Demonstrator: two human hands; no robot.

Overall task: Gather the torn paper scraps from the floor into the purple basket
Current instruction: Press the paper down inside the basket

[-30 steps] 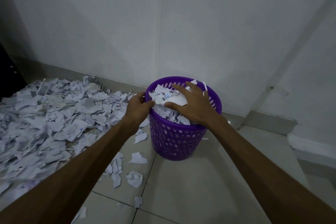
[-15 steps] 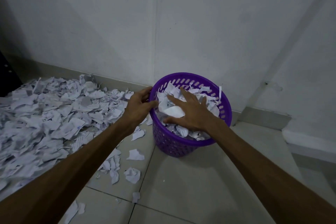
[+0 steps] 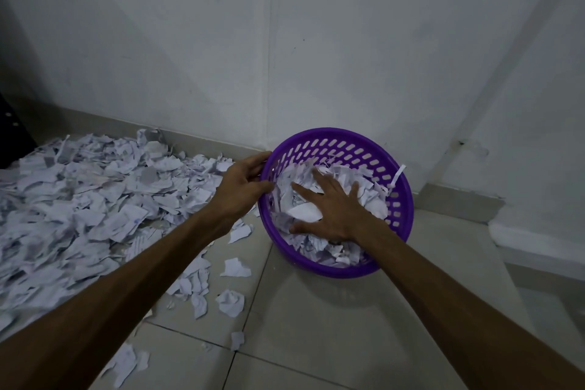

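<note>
The purple basket (image 3: 402,199) stands on the tiled floor in the corner, filled with torn paper scraps (image 3: 370,199). My left hand (image 3: 243,187) grips the basket's left rim, fingers curled over the edge. My right hand (image 3: 329,209) lies flat inside the basket with fingers spread, pressing down on the paper there. A large heap of torn scraps (image 3: 79,209) covers the floor to the left, and a few loose scraps (image 3: 231,301) lie on the tiles near the basket.
White walls meet in a corner right behind the basket, with a grey skirting (image 3: 459,203) along the floor. A dark object (image 3: 9,136) stands at the far left edge. Bare tiles (image 3: 332,326) stretch in front of the basket.
The paper in the basket sits lower than before, with more of the inner wall showing. My right hand has pushed deeper inside. The view now looks more steeply down into the basket.
</note>
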